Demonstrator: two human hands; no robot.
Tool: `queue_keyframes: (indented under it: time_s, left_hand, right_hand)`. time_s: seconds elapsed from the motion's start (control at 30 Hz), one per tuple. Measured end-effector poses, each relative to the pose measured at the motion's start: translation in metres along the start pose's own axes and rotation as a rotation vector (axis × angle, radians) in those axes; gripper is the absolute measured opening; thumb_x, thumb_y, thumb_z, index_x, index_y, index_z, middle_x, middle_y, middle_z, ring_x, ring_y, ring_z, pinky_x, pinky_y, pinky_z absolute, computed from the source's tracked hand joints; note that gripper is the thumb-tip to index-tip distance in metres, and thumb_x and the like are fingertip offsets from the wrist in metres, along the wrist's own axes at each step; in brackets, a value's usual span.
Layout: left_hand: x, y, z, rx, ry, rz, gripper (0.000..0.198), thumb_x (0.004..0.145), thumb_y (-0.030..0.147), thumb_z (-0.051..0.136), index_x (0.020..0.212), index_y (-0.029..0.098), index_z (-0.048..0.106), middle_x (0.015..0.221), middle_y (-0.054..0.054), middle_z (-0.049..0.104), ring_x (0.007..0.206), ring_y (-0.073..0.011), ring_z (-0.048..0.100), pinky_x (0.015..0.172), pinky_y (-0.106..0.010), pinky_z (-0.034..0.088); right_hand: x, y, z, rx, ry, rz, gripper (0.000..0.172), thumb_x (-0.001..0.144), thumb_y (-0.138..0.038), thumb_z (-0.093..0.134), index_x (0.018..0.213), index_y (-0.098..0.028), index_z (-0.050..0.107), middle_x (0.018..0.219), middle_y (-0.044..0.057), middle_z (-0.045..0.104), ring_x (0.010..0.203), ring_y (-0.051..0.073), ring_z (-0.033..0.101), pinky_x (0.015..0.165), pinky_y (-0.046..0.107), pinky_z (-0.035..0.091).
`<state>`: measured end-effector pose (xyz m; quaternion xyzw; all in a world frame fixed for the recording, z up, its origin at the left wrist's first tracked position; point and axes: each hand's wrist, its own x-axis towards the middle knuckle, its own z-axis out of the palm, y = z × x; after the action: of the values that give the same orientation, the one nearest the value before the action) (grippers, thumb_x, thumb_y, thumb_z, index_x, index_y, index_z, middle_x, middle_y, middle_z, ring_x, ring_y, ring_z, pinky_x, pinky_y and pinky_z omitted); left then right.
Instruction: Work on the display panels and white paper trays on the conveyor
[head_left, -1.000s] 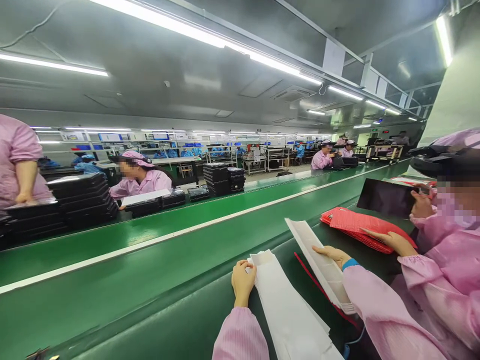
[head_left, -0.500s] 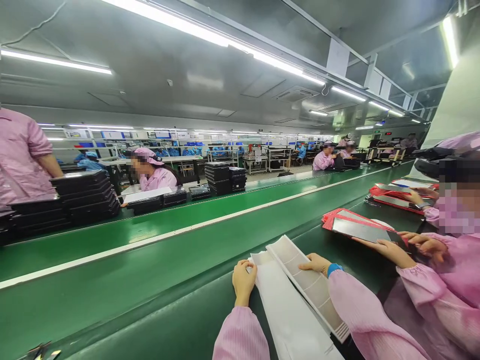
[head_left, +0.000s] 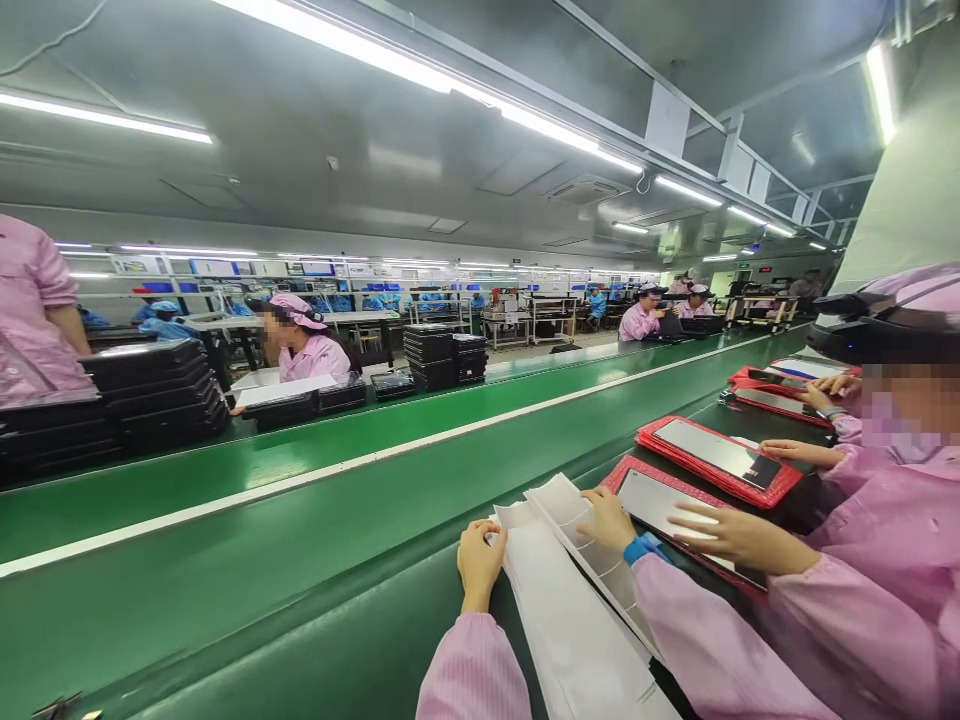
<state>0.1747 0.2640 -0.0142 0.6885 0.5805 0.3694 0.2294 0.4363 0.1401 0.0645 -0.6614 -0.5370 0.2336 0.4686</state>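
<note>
Left grip point(head_left: 480, 562) is closed at the edge of a stack of white sheets point(head_left: 570, 630), curled down on it as if pinning the loose pile so it cannot slide. Right grip point(head_left: 606, 520), with a blue wristband point(head_left: 643, 548) at the wrist, is open, its fingers laid on a ribbed card strip point(head_left: 581, 525) that lies along the stack's right side; that light touch appears to keep the strip from shifting. Stack and strip lie lengthwise on a dark green counter point(head_left: 300, 640), right in front of the person.

Just to the right, a co-worker's hand point(head_left: 739, 535) spreads over a red-cased tablet point(head_left: 645, 495). A second red-cased tablet point(head_left: 720, 450) and a third point(head_left: 780, 403) lie beyond it, apparently kept in a row within that worker's reach. Across a green conveyor belt point(head_left: 225, 500), black cases point(head_left: 165, 400) stand in tall piles beside another worker point(head_left: 311, 355), probably stacked to save belt space.
</note>
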Motion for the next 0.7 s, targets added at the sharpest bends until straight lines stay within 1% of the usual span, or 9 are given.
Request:
queue_keyframes:
  time_s: [0.03, 0.13, 0.17, 0.23, 0.27, 0.33, 0.47, 0.6, 0.7]
  left_hand:
    - [0.000, 0.000, 0.000, -0.003, 0.000, 0.006, 0.020, 0.073, 0.036, 0.052, 0.069, 0.023, 0.067, 0.096, -0.002, 0.064, 0.088, -0.0188, 0.057, 0.072, -0.025, 0.040]
    - [-0.002, 0.000, -0.001, -0.008, -0.010, 0.023, 0.018, 0.072, 0.036, 0.053, 0.072, 0.023, 0.066, 0.090, -0.001, 0.065, 0.084, -0.0177, 0.058, 0.070, -0.024, 0.040]
    - [-0.002, 0.000, -0.002, -0.009, -0.016, 0.027, 0.017, 0.072, 0.035, 0.054, 0.074, 0.023, 0.066, 0.088, 0.000, 0.065, 0.082, -0.0170, 0.058, 0.070, -0.024, 0.040]
    - [-0.003, 0.000, -0.002, -0.011, -0.029, 0.031, 0.015, 0.072, 0.032, 0.054, 0.076, 0.023, 0.065, 0.084, 0.001, 0.066, 0.077, -0.0156, 0.058, 0.069, -0.023, 0.040]
    - [-0.003, -0.001, -0.002, -0.013, -0.035, 0.031, 0.015, 0.072, 0.032, 0.054, 0.077, 0.023, 0.065, 0.081, 0.001, 0.067, 0.074, -0.0151, 0.059, 0.067, -0.023, 0.040]
    - [-0.003, -0.001, -0.003, -0.015, -0.045, 0.028, 0.016, 0.072, 0.033, 0.054, 0.076, 0.023, 0.066, 0.076, 0.002, 0.067, 0.070, -0.0143, 0.059, 0.064, -0.022, 0.039]
    - [-0.003, -0.001, -0.002, -0.023, -0.054, 0.016, 0.016, 0.072, 0.033, 0.054, 0.070, 0.022, 0.066, 0.071, 0.002, 0.067, 0.065, -0.0138, 0.058, 0.059, -0.021, 0.037]
    - [-0.004, 0.000, -0.002, -0.036, -0.063, 0.007, 0.017, 0.072, 0.033, 0.053, 0.070, 0.022, 0.067, 0.066, 0.002, 0.064, 0.063, -0.0133, 0.057, 0.057, -0.020, 0.035]
    - [-0.004, -0.001, -0.001, -0.045, -0.073, 0.003, 0.020, 0.073, 0.036, 0.053, 0.073, 0.023, 0.068, 0.058, 0.003, 0.059, 0.057, -0.0131, 0.054, 0.053, -0.021, 0.034]
  right_hand:
    - [0.008, -0.008, 0.033, -0.035, -0.001, -0.080, 0.010, 0.078, -0.023, 0.057, 0.085, -0.022, 0.064, 0.097, 0.008, 0.061, 0.098, 0.020, 0.055, 0.089, 0.032, 0.041]
    - [0.027, -0.026, 0.124, -0.083, -0.033, -0.201, 0.023, 0.083, -0.031, 0.053, 0.099, -0.015, 0.056, 0.103, 0.005, 0.058, 0.096, 0.017, 0.055, 0.084, 0.040, 0.043]
    - [0.029, -0.028, 0.147, -0.096, -0.032, -0.228, 0.024, 0.085, -0.033, 0.051, 0.101, -0.016, 0.056, 0.106, 0.005, 0.057, 0.095, 0.016, 0.055, 0.083, 0.039, 0.044]
    - [0.026, -0.027, 0.176, -0.112, 0.002, -0.255, 0.021, 0.085, -0.030, 0.051, 0.099, -0.015, 0.057, 0.103, 0.005, 0.058, 0.094, 0.017, 0.055, 0.084, 0.039, 0.043]
    - [0.023, -0.025, 0.184, -0.118, 0.028, -0.259, 0.018, 0.084, -0.026, 0.050, 0.096, -0.015, 0.059, 0.100, 0.005, 0.060, 0.093, 0.018, 0.056, 0.085, 0.038, 0.043]
    - [0.015, -0.021, 0.190, -0.127, 0.080, -0.262, 0.018, 0.080, -0.019, 0.049, 0.091, -0.016, 0.063, 0.094, 0.007, 0.062, 0.094, 0.021, 0.056, 0.086, 0.037, 0.042]
    - [0.006, -0.011, 0.175, -0.148, 0.134, -0.275, 0.023, 0.075, -0.018, 0.050, 0.094, -0.019, 0.063, 0.097, 0.008, 0.062, 0.099, 0.024, 0.054, 0.089, 0.038, 0.039]
    - [0.015, -0.005, 0.165, -0.153, 0.104, -0.255, 0.019, 0.076, -0.025, 0.058, 0.092, -0.016, 0.061, 0.095, 0.007, 0.063, 0.094, 0.021, 0.057, 0.087, 0.039, 0.041]
    - [0.022, 0.000, 0.176, -0.124, 0.058, -0.237, 0.021, 0.082, -0.033, 0.055, 0.089, -0.014, 0.060, 0.089, 0.002, 0.063, 0.083, 0.014, 0.059, 0.079, 0.036, 0.046]
